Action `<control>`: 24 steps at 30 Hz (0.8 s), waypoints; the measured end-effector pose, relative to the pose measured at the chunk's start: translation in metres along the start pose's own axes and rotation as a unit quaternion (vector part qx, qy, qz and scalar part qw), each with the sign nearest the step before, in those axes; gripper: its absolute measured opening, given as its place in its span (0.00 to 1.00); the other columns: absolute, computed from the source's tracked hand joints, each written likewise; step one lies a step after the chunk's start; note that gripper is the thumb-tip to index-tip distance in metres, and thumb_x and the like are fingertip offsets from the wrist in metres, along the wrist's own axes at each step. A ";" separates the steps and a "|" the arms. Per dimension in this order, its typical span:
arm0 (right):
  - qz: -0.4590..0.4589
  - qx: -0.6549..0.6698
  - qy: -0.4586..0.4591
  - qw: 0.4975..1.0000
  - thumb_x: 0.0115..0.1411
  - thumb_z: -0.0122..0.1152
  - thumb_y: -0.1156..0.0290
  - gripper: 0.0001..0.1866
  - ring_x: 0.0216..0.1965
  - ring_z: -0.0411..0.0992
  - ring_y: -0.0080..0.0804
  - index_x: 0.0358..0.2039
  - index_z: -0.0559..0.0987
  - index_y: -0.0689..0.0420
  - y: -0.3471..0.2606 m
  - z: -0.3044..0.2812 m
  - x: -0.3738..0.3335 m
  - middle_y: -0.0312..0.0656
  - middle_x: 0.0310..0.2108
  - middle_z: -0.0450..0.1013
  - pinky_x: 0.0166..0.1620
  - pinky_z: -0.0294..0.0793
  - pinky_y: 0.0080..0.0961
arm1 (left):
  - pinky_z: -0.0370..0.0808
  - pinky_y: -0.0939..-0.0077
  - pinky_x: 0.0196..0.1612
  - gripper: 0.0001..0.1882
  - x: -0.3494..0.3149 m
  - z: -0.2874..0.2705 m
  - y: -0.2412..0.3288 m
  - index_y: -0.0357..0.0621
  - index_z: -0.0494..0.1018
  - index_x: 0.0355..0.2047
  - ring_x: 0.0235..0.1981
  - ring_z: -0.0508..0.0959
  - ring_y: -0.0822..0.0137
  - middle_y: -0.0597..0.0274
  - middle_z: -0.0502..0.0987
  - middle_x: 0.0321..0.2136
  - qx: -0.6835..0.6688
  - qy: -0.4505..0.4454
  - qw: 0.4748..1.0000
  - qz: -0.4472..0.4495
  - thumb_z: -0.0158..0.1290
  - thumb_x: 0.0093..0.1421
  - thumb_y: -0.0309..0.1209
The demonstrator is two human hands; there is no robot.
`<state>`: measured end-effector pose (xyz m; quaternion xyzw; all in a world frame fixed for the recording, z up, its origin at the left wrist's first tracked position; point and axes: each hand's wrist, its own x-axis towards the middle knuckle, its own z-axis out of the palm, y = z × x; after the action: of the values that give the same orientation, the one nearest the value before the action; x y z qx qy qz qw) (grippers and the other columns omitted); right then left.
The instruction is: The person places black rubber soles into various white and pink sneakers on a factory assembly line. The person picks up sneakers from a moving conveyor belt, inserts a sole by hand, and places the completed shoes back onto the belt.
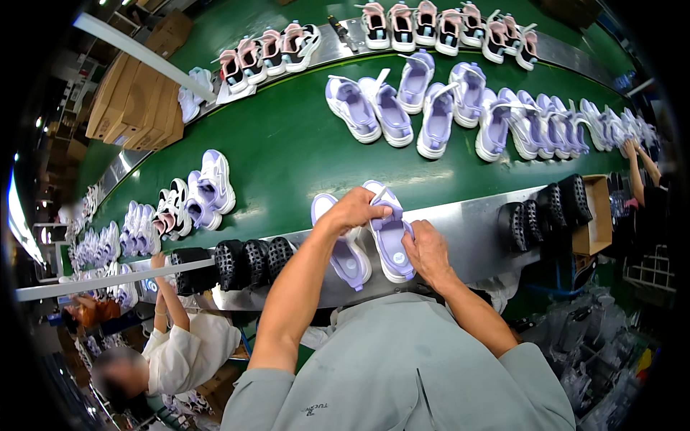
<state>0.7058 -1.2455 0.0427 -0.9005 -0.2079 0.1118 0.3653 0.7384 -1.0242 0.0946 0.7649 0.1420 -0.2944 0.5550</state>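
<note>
A white and lavender sneaker (392,251) stands at the metal edge in front of me, its toe pointing away and its strap lifted. My left hand (355,210) reaches over from the left and is closed on the strap at the top of this sneaker. On its right side, my right hand (429,251) grips the collar near the heel, thumb at the opening. A matching sneaker (350,260) lies just to the left, its toe partly covered by my left hand and wrist.
Lavender sneakers (438,118) line the green conveyor (287,154), with black and pink sneakers (400,27) on the far ledge. Black studded blocks (256,260) sit along the near metal edge (460,223). Cardboard boxes (136,100) stand far left. Co-workers work at both sides.
</note>
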 end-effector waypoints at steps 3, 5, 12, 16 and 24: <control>0.005 -0.048 0.013 0.999 0.61 0.57 0.67 0.08 0.29 0.76 0.55 0.32 0.76 0.60 0.004 -0.016 -0.001 0.50 0.31 0.73 0.33 0.75 0.49 | 0.66 0.76 0.20 0.17 0.017 0.001 0.008 0.39 0.80 0.25 0.18 0.71 0.74 0.66 0.74 0.17 0.013 -0.037 0.998 -0.044 0.66 0.60 0.41; 0.006 -0.059 0.014 0.998 0.61 0.57 0.68 0.08 0.30 0.76 0.54 0.32 0.76 0.59 0.012 -0.021 -0.003 0.49 0.32 0.73 0.33 0.75 0.48 | 0.72 0.73 0.24 0.17 0.029 0.009 0.003 0.39 0.80 0.29 0.21 0.75 0.71 0.63 0.77 0.21 -0.049 -0.049 0.996 -0.062 0.64 0.62 0.42; -0.021 -0.064 0.087 0.994 0.63 0.59 0.67 0.09 0.35 0.74 0.52 0.38 0.76 0.60 0.062 -0.012 -0.026 0.49 0.33 0.71 0.38 0.76 0.46 | 0.64 0.69 0.24 0.20 0.055 0.077 -0.008 0.39 0.77 0.21 0.20 0.67 0.73 0.67 0.72 0.17 -0.105 0.063 0.992 -0.013 0.61 0.61 0.43; 0.082 0.034 0.231 0.969 0.63 0.63 0.59 0.21 0.40 0.73 0.52 0.48 0.74 0.62 0.083 -0.120 -0.051 0.53 0.36 0.71 0.42 0.73 0.47 | 0.66 0.74 0.26 0.14 0.031 0.081 -0.027 0.35 0.79 0.28 0.24 0.68 0.77 0.68 0.74 0.21 -0.014 0.151 0.987 0.062 0.60 0.62 0.36; 0.341 -0.380 0.219 0.832 0.66 0.55 0.44 0.29 0.44 0.76 0.53 0.46 0.76 0.63 0.239 -0.263 -0.052 0.53 0.39 0.75 0.44 0.77 0.44 | 0.70 0.79 0.33 0.12 0.007 0.099 0.013 0.34 0.79 0.40 0.29 0.72 0.77 0.68 0.78 0.29 -0.056 0.164 0.983 0.064 0.62 0.60 0.31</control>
<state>0.8226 -1.5843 0.0628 -0.9830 0.1715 -0.0587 -0.0304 0.7220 -1.1216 0.0793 0.7781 0.1983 -0.1204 0.5837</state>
